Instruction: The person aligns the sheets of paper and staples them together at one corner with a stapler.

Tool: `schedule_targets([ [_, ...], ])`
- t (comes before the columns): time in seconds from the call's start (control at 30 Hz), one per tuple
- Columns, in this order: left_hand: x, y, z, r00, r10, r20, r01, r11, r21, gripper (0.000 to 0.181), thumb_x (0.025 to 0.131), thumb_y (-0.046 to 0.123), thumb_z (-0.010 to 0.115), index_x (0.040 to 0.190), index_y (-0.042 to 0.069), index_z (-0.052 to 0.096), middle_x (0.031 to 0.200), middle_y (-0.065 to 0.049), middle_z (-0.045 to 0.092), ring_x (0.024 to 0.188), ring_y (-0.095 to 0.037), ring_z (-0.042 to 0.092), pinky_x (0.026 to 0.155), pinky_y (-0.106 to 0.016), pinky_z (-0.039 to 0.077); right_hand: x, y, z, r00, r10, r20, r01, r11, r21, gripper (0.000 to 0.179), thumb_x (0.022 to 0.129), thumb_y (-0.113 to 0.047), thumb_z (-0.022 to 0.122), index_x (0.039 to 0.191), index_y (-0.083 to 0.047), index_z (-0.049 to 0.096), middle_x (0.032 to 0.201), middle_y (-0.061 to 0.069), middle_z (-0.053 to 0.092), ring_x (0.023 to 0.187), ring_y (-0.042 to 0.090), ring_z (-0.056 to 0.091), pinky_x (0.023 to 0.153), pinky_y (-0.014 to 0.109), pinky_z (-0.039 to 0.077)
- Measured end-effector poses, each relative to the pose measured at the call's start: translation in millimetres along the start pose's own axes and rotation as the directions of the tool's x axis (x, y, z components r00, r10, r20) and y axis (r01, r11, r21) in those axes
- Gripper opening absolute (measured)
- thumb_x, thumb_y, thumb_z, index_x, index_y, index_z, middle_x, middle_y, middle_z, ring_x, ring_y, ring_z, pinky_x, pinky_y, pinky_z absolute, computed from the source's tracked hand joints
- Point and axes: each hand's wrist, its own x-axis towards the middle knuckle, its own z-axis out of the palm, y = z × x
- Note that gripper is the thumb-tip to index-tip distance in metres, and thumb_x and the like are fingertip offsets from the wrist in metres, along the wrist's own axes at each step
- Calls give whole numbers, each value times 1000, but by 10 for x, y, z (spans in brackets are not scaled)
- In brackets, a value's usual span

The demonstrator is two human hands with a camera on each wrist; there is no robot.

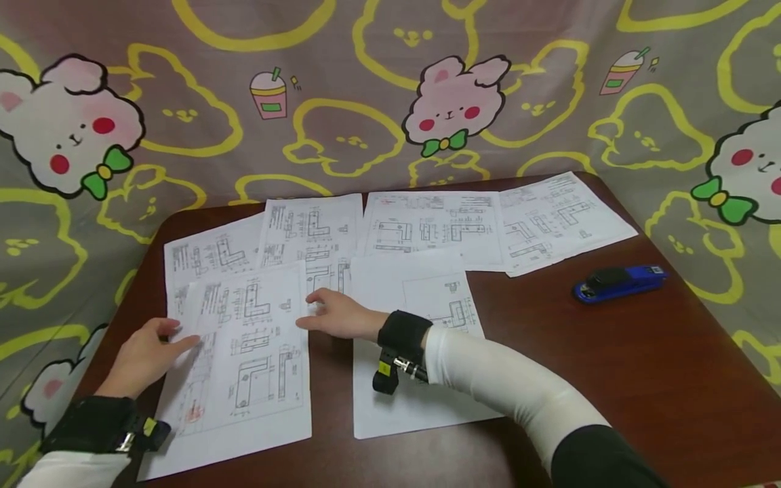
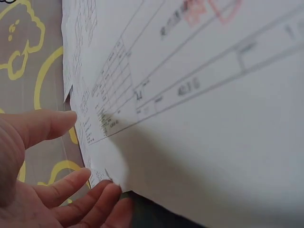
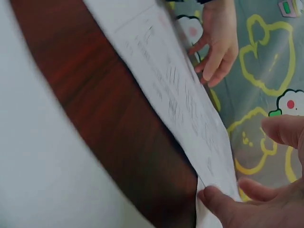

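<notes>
A sheet of paper (image 1: 262, 430) printed with L-shaped part drawings lies at the front left, overlapping the sheets behind it. My left hand (image 1: 143, 356) is at its left edge, thumb over the paper. In the left wrist view the fingertips (image 2: 111, 190) meet the paper's edge while the thumb stays apart from them. On the opposite side, my right hand (image 1: 348, 317) has its fingers spread at the sheet's right edge. One fingertip (image 3: 211, 192) touches the edge in the right wrist view. A second drawing sheet (image 1: 421, 413) lies under my right forearm.
More drawing sheets (image 1: 433, 257) overlap along the back of the brown table (image 1: 610, 366). One sheet (image 1: 567, 224) lies slanted at the back right. A blue stapler (image 1: 619, 283) rests near the right edge. A cartoon-printed curtain (image 1: 342, 74) hangs directly behind the table.
</notes>
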Motion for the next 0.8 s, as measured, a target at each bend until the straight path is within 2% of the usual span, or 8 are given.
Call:
schedule_targets([
  [0.2,19,-39,11,1000,13,24,-10,993,-120,75,95,43,59,136,-14,31,129,-38,38,97,-47,51,87,-58,47,69,-7,71,994,107,-37,-101,983,151,51,93,-33,62,133,-3,53,127,10,58,109,16,57,92,27,44],
  [0.33,48,-78,-12,998,-18,66,35,965,-261,86,94,52,54,142,-13,24,137,-38,34,106,-48,55,86,-52,51,100,-12,83,986,163,-26,-143,924,355,48,94,-26,63,133,1,53,124,11,58,106,20,59,90,29,49],
  [0.43,104,-119,-52,991,-25,131,72,928,-366,86,95,53,51,145,-11,23,139,-35,35,106,-42,56,82,-44,54,116,-8,90,983,182,-14,-153,866,476,47,95,-20,62,133,5,51,120,10,57,107,23,58,90,33,50],
  [0.5,148,-146,-86,982,-26,188,107,893,-437,83,96,52,52,146,-9,26,129,-24,49,100,-30,59,79,-37,55,118,-7,93,981,194,-13,-159,842,515,47,95,-19,62,132,6,50,118,9,57,106,23,58,90,35,50],
  [0.57,192,-171,-124,966,-21,259,153,851,-503,77,96,50,53,144,-6,33,113,-7,60,94,-19,58,78,-33,54,114,-9,99,980,200,-12,-164,838,520,47,95,-19,62,133,5,50,116,8,58,105,23,57,90,36,50],
  [0.67,232,-178,-158,943,-31,331,224,796,-563,56,96,47,56,131,3,52,90,16,61,85,-9,58,78,-32,50,97,-21,111,979,204,-17,-168,846,505,47,95,-19,63,133,4,50,117,9,57,105,24,58,89,36,51],
  [0.73,240,-168,-160,931,-33,364,253,777,-576,42,95,47,57,120,12,59,86,17,62,85,-10,57,81,-36,45,84,-31,119,979,204,-21,-168,853,494,47,95,-19,63,133,4,50,118,9,57,105,24,58,88,36,51],
  [0.8,239,-151,-150,923,-30,385,264,775,-574,33,95,48,58,112,20,60,87,15,64,86,-12,57,84,-37,42,77,-38,128,978,206,-30,-166,860,482,46,94,-19,63,133,3,51,119,10,57,106,25,58,88,36,51],
])
